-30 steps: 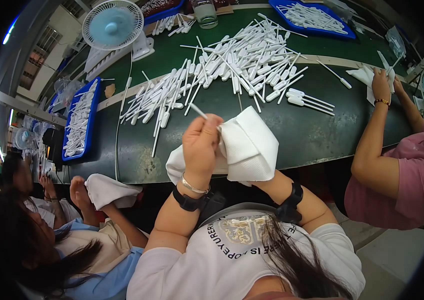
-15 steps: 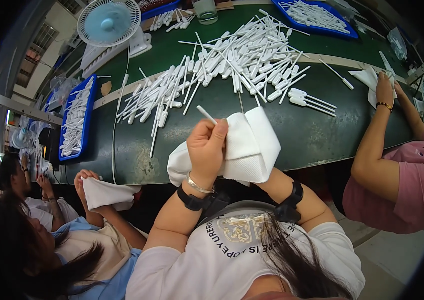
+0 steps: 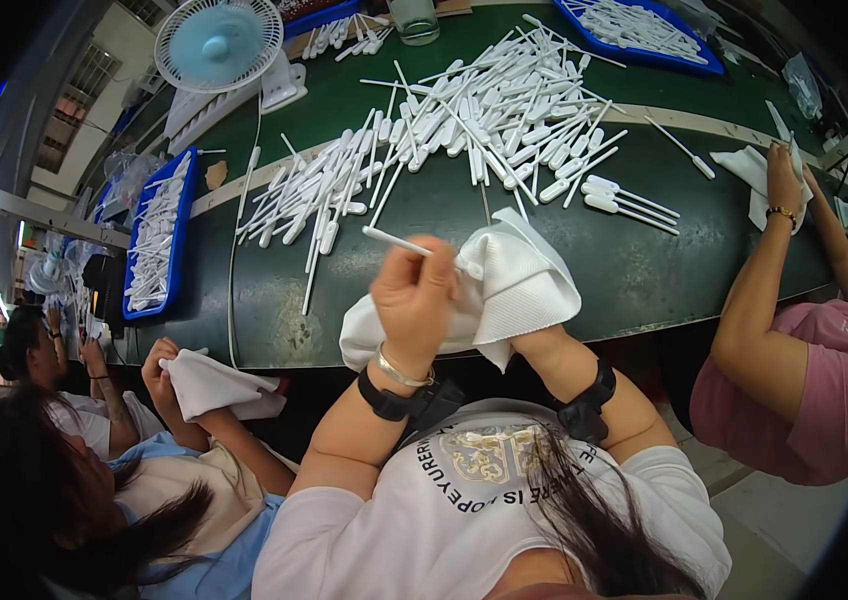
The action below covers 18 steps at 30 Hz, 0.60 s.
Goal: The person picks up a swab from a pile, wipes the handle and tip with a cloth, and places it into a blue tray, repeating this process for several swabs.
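The left hand [image 3: 412, 300] pinches a thin white plastic stick [image 3: 399, 241] whose free end now juts further out to the left of the fingertips than a second ago, so it seems to be drawing out of the white cloth [image 3: 504, 290]. The right hand is wrapped inside that cloth, clenched around the stick's other end. Beyond the fingers, a heap of white sticks [image 3: 464, 130] covers the green table [image 3: 644, 270].

Cloth and plastic at the hands
Textured white woven cloth [image 3: 514, 285] by the left hand [image 3: 412, 295]; beyond it, smooth white plastic sticks [image 3: 464, 125] on a matt green tabletop [image 3: 644, 270].
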Each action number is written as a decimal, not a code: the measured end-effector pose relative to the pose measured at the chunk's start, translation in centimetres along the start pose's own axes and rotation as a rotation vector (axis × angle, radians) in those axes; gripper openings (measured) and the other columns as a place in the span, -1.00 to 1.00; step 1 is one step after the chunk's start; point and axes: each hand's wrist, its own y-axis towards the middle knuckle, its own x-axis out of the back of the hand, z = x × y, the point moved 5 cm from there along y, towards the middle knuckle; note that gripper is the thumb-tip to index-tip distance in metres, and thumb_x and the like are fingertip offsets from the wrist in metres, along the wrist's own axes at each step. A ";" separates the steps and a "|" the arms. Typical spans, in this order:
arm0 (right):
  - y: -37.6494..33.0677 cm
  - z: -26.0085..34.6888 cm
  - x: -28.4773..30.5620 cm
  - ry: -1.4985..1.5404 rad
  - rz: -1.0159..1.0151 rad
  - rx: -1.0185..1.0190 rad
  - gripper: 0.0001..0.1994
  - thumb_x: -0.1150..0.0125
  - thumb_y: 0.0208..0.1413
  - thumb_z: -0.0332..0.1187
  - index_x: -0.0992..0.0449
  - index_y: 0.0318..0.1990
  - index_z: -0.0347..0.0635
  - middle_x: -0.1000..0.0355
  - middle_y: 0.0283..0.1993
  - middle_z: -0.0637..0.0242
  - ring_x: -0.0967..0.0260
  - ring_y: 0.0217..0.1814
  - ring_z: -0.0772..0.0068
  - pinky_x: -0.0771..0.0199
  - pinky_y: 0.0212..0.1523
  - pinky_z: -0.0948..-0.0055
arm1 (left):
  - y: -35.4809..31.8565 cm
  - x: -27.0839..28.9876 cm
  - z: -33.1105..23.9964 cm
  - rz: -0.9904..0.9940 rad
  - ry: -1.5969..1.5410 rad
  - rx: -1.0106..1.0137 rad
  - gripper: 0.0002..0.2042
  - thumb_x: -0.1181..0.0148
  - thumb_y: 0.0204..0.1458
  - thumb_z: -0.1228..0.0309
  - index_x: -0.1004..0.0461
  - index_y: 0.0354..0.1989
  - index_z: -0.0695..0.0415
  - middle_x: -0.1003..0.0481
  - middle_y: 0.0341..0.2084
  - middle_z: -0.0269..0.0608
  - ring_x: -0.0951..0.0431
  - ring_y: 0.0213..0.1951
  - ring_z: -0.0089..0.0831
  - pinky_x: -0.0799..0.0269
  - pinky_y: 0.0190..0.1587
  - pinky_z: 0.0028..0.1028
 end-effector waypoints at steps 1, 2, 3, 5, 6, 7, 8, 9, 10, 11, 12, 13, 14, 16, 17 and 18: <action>-0.1 -0.4 0.2 0.021 0.009 -0.004 -0.59 -0.15 -0.09 -0.38 -0.24 -0.04 -0.17 -0.24 -0.09 0.29 -0.19 -0.04 0.44 -0.19 -0.01 0.45 | -0.4 -0.4 0.3 0.102 0.141 -0.035 -0.94 -0.03 -0.02 0.50 -0.35 -0.47 0.21 -0.28 -0.66 -0.38 -0.22 -0.71 -0.68 -0.12 -0.67 -0.69; -0.2 -0.7 0.4 0.041 0.017 -0.008 -0.57 -0.14 -0.08 -0.38 -0.22 -0.01 -0.17 -0.23 -0.05 0.29 -0.18 0.00 0.44 -0.17 0.02 0.45 | -0.7 -0.8 0.7 0.204 0.282 -0.069 -0.94 -0.02 -0.01 0.50 -0.36 -0.45 0.22 -0.27 -0.64 -0.38 -0.23 -0.70 -0.66 -0.13 -0.65 -0.69; -0.3 -0.8 0.7 0.043 0.020 -0.008 -0.57 -0.14 -0.08 -0.38 -0.22 -0.01 -0.17 -0.23 -0.05 0.29 -0.18 0.00 0.44 -0.17 0.02 0.45 | -1.0 -1.2 0.9 0.306 0.423 -0.103 -0.94 0.00 -0.01 0.51 -0.37 -0.43 0.22 -0.27 -0.61 -0.37 -0.23 -0.68 -0.63 -0.15 -0.63 -0.69; -0.3 -1.1 1.1 0.080 0.053 0.018 -0.53 -0.16 -0.09 -0.38 -0.19 0.02 -0.17 -0.20 -0.01 0.29 -0.14 0.03 0.42 -0.15 0.04 0.43 | -1.1 -1.9 0.5 0.362 0.558 -0.208 -0.94 -0.02 -0.02 0.51 -0.38 -0.43 0.24 -0.29 -0.60 -0.35 -0.26 -0.64 -0.61 -0.17 -0.61 -0.65; -0.4 -1.0 1.2 0.099 0.073 0.030 -0.51 -0.16 -0.10 -0.38 -0.17 0.03 -0.17 -0.19 0.00 0.28 -0.13 0.05 0.41 -0.13 0.06 0.43 | -1.3 -2.5 0.1 0.413 0.694 -0.312 -0.93 -0.04 -0.04 0.51 -0.39 -0.43 0.26 -0.30 -0.59 -0.34 -0.29 -0.61 -0.59 -0.20 -0.58 -0.61; -0.2 -0.8 0.9 0.109 0.091 0.031 -0.51 -0.16 -0.10 -0.38 -0.17 0.03 -0.17 -0.19 0.00 0.28 -0.13 0.05 0.41 -0.13 0.06 0.43 | -1.4 -2.7 -0.5 0.453 0.841 -0.423 -0.93 -0.06 -0.06 0.52 -0.40 -0.44 0.27 -0.32 -0.58 -0.33 -0.32 -0.57 -0.56 -0.22 -0.56 -0.57; -0.1 -0.1 0.5 0.025 0.097 0.044 -0.51 -0.16 -0.09 -0.38 -0.16 0.04 -0.18 -0.18 0.02 0.28 -0.12 0.07 0.41 -0.12 0.07 0.42 | -1.2 -2.4 -0.7 0.438 0.859 -0.431 -0.93 -0.06 -0.06 0.52 -0.40 -0.44 0.27 -0.32 -0.58 -0.33 -0.32 -0.57 -0.56 -0.22 -0.56 -0.57; 0.0 0.5 0.2 -0.057 0.106 0.058 -0.50 -0.15 -0.08 -0.38 -0.15 0.05 -0.18 -0.16 0.04 0.28 -0.10 0.08 0.40 -0.10 0.08 0.41 | -1.1 -2.3 -1.0 0.448 0.858 -0.464 -0.92 -0.03 -0.03 0.49 -0.38 -0.41 0.24 -0.32 -0.57 -0.32 -0.32 -0.56 -0.53 -0.24 -0.54 -0.57; 0.3 1.1 0.0 -0.141 0.117 0.083 -0.49 -0.14 -0.08 -0.37 -0.13 0.06 -0.19 -0.15 0.05 0.27 -0.09 0.10 0.40 -0.09 0.10 0.40 | -0.8 -2.4 -1.4 0.460 0.856 -0.506 -0.91 0.01 0.00 0.46 -0.37 -0.39 0.21 -0.32 -0.57 -0.32 -0.32 -0.55 -0.49 -0.25 -0.52 -0.57; 0.3 0.7 0.0 -0.123 0.152 0.090 -0.49 -0.14 -0.08 -0.37 -0.13 0.06 -0.19 -0.15 0.05 0.27 -0.09 0.10 0.40 -0.09 0.10 0.40 | -0.5 -2.2 -1.9 0.466 0.864 -0.546 -0.90 0.04 0.03 0.43 -0.35 -0.36 0.18 -0.31 -0.56 -0.31 -0.32 -0.55 -0.46 -0.27 -0.50 -0.56; 0.1 0.1 1.0 -0.070 0.111 0.090 -0.49 -0.12 -0.06 -0.36 -0.11 0.08 -0.20 -0.13 0.07 0.26 -0.08 0.11 0.38 -0.08 0.10 0.38 | 0.2 -2.2 -2.4 0.439 0.894 -0.562 -0.90 0.04 0.03 0.43 -0.35 -0.36 0.18 -0.31 -0.56 -0.31 -0.32 -0.55 -0.46 -0.27 -0.50 -0.56; 0.0 -0.5 1.8 -0.015 0.073 0.086 -0.49 -0.09 -0.03 -0.34 -0.10 0.09 -0.20 -0.12 0.09 0.25 -0.08 0.12 0.37 -0.08 0.11 0.36 | 1.8 -1.2 -2.4 0.289 0.587 -0.274 -0.86 0.07 0.04 0.37 -0.33 -0.35 0.17 -0.32 -0.58 -0.30 -0.33 -0.57 -0.47 -0.26 -0.54 -0.56; -0.2 -0.3 2.0 0.006 0.054 0.058 -0.51 -0.06 -0.01 -0.33 -0.10 0.09 -0.21 -0.12 0.09 0.24 -0.07 0.12 0.36 -0.08 0.12 0.36 | 3.3 0.1 -2.1 0.130 0.267 -0.007 -0.83 0.09 0.05 0.31 -0.31 -0.34 0.16 -0.32 -0.60 -0.29 -0.33 -0.60 -0.48 -0.26 -0.57 -0.55; -0.9 0.8 2.3 0.032 0.064 0.028 -0.52 -0.03 0.01 -0.31 -0.09 0.09 -0.22 -0.11 0.10 0.23 -0.07 0.12 0.35 -0.08 0.12 0.35 | 6.3 2.8 -1.9 -0.046 -0.064 0.218 -0.79 0.11 0.07 0.26 -0.29 -0.33 0.16 -0.32 -0.62 -0.28 -0.33 -0.62 -0.49 -0.26 -0.61 -0.55; -1.1 1.2 2.4 0.101 0.057 -0.007 -0.51 -0.03 0.02 -0.30 -0.08 0.10 -0.22 -0.11 0.10 0.23 -0.07 0.13 0.34 -0.08 0.12 0.34 | 8.3 4.5 -1.8 -0.054 -0.153 0.212 -0.77 0.15 0.08 0.21 -0.26 -0.34 0.14 -0.29 -0.65 -0.27 -0.29 -0.67 -0.50 -0.21 -0.67 -0.56; -1.2 1.1 2.2 0.179 0.061 -0.048 -0.50 -0.03 0.02 -0.30 -0.07 0.11 -0.22 -0.10 0.11 0.22 -0.07 0.13 0.33 -0.08 0.13 0.34 | 10.3 6.7 -2.1 -0.068 -0.237 0.200 -0.75 0.19 0.08 0.17 -0.22 -0.35 0.12 -0.27 -0.68 -0.26 -0.26 -0.72 -0.51 -0.16 -0.72 -0.57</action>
